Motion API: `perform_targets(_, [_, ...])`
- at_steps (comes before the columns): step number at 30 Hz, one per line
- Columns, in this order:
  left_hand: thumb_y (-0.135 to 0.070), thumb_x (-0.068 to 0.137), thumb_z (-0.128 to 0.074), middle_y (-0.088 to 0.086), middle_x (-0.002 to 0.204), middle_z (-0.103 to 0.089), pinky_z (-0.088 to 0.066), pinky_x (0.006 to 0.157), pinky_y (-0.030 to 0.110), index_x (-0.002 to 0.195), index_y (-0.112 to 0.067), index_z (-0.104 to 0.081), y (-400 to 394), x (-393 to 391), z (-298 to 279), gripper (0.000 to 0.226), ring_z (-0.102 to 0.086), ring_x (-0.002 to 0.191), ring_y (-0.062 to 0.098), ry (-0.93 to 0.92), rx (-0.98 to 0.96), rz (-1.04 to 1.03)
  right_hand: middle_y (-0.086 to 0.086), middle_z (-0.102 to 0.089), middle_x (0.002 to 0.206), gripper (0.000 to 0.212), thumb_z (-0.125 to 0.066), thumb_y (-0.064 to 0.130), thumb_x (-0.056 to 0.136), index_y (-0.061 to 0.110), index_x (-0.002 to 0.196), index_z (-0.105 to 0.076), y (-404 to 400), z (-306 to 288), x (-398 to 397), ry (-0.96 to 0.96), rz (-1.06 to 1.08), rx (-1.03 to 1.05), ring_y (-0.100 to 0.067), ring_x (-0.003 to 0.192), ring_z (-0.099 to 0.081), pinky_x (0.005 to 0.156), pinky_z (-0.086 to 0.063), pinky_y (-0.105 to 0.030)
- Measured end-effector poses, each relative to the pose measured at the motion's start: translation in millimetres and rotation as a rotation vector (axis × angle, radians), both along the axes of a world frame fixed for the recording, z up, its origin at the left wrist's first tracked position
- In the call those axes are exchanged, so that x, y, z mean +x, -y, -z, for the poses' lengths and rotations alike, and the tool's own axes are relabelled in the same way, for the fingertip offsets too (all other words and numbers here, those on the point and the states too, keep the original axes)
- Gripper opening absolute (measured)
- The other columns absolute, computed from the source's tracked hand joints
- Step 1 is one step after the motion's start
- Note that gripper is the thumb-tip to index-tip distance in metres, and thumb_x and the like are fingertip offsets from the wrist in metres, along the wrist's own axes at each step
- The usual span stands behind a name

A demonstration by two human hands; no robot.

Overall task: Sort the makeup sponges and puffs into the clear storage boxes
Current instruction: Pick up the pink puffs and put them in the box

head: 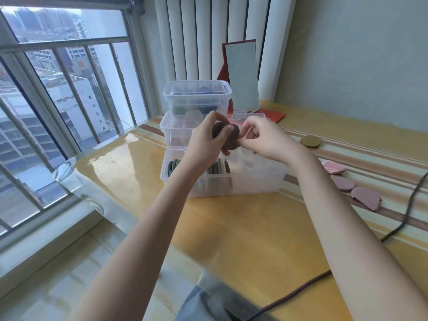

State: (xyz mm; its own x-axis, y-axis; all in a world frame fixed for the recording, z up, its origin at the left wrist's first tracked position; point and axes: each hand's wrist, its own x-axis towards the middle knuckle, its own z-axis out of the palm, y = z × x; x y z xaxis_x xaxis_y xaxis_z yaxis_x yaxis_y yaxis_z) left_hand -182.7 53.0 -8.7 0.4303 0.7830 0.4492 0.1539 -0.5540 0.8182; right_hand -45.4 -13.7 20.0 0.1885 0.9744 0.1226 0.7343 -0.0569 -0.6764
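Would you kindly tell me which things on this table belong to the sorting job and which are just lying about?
Part of the job:
- dark maroon puff, held in both hands: left hand, right hand
- nearest divided clear box
- middle clear box
- top clear box
- olive round puff
- pink sponges

Just lying about:
- red-framed mirror
- dark cable

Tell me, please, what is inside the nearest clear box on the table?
The nearest clear box has dividers. Green round puffs stand on edge in its left compartment, and greyish puffs stand near the middle. The left hand and right hand cover the rest.
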Motion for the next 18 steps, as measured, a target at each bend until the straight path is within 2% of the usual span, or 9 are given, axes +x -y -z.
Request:
perform_targets(3, [-0.012, 0.093, -0.057, -0.006, 0.081, -0.065, -0.056, 0.056, 0.024, 0.101, -0.006, -0.049, 1, 0, 2, 0.013, -0.065, 0.066, 0.013, -0.032, 0.037, 0.074, 0.001, -0.059, 0.09, 0.016, -0.054, 0.026, 0.096, 0.021, 0.107, -0.044, -5, 8, -2, -0.013, 0.033, -0.001, -0.014, 0.071, -0.061, 0.058, -0.047, -0.026])
perform_targets(5, [-0.012, 0.094, -0.057, 0.002, 0.084, -0.066, -0.056, 0.06, 0.029, 0.104, -0.006, -0.047, 1, -1, 2, 0.016, -0.064, 0.072, 0.019, -0.03, 0.031, 0.123, 0.0, -0.059, 0.093, 0.015, -0.054, 0.023, 0.097, 0.02, 0.108, -0.045, -6, 9, -2, -0.039, 0.053, 0.048, -0.013, 0.069, -0.063, 0.053, -0.045, -0.022])
perform_targets(7, [-0.013, 0.096, -0.052, 0.012, 0.087, -0.065, -0.054, 0.061, 0.033, 0.105, -0.006, -0.044, 3, 0, 0, 0.014, -0.061, 0.074, 0.026, -0.02, 0.008, 0.178, 0.0, -0.061, 0.095, 0.019, -0.06, 0.022, 0.094, 0.02, 0.108, -0.045, -6, 7, 0, -0.15, 0.089, 0.11, -0.012, 0.068, -0.066, 0.05, -0.045, -0.019])
perform_targets(8, [-0.014, 0.098, -0.048, 0.014, 0.085, -0.063, -0.051, 0.059, 0.032, 0.104, -0.006, -0.043, 4, 1, 0, 0.011, -0.059, 0.069, 0.025, -0.014, -0.012, 0.199, 0.0, -0.063, 0.094, 0.023, -0.063, 0.022, 0.093, 0.02, 0.109, -0.047, -5, 7, 2, -0.195, 0.087, 0.117, -0.012, 0.067, -0.067, 0.051, -0.047, -0.02])
perform_targets(11, [-0.021, 0.103, -0.035, 0.001, 0.078, -0.054, -0.044, 0.052, 0.016, 0.101, -0.007, -0.04, 6, 1, -2, 0.015, -0.054, 0.055, 0.0, 0.016, -0.104, 0.233, -0.003, -0.066, 0.088, 0.023, -0.068, 0.017, 0.089, 0.016, 0.108, -0.055, -4, 10, 3, -0.216, 0.045, 0.08, -0.01, 0.065, -0.066, 0.056, -0.052, -0.023])
perform_targets(12, [-0.023, 0.103, -0.033, 0.0, 0.079, -0.052, -0.043, 0.052, 0.014, 0.101, -0.006, -0.04, 6, 2, -1, 0.019, -0.054, 0.056, -0.002, 0.023, -0.124, 0.236, -0.003, -0.066, 0.087, 0.021, -0.067, 0.015, 0.089, 0.016, 0.107, -0.057, -4, 11, 3, -0.216, 0.036, 0.071, -0.011, 0.066, -0.066, 0.058, -0.053, -0.023])
perform_targets(15, [-0.019, 0.103, -0.032, 0.003, 0.088, -0.052, -0.046, 0.058, 0.02, 0.098, -0.007, -0.045, -1, 2, 1, 0.019, -0.054, 0.072, 0.01, 0.068, -0.115, 0.157, -0.002, -0.063, 0.079, 0.014, -0.067, 0.01, 0.088, 0.016, 0.098, -0.06, -3, 7, 3, -0.226, 0.036, 0.122, -0.015, 0.067, -0.06, 0.059, -0.054, -0.025])
perform_targets(16, [-0.013, 0.101, -0.034, 0.003, 0.089, -0.052, -0.047, 0.061, 0.024, 0.093, -0.011, -0.045, -6, 2, 3, 0.014, -0.052, 0.077, 0.016, 0.097, -0.113, 0.109, -0.001, -0.06, 0.076, 0.012, -0.068, 0.009, 0.087, 0.017, 0.093, -0.062, -1, 3, 5, -0.225, 0.036, 0.155, -0.014, 0.067, -0.057, 0.058, -0.054, -0.025])
perform_targets(18, [-0.002, 0.093, -0.037, 0.007, 0.092, -0.052, -0.049, 0.066, 0.034, 0.086, -0.02, -0.043, -12, 3, 6, 0.02, -0.051, 0.082, 0.025, 0.087, -0.073, 0.02, 0.0, -0.057, 0.073, 0.014, -0.069, 0.006, 0.085, 0.019, 0.085, -0.065, 6, -5, 10, -0.211, -0.011, 0.168, -0.009, 0.067, -0.054, 0.058, -0.053, -0.021])
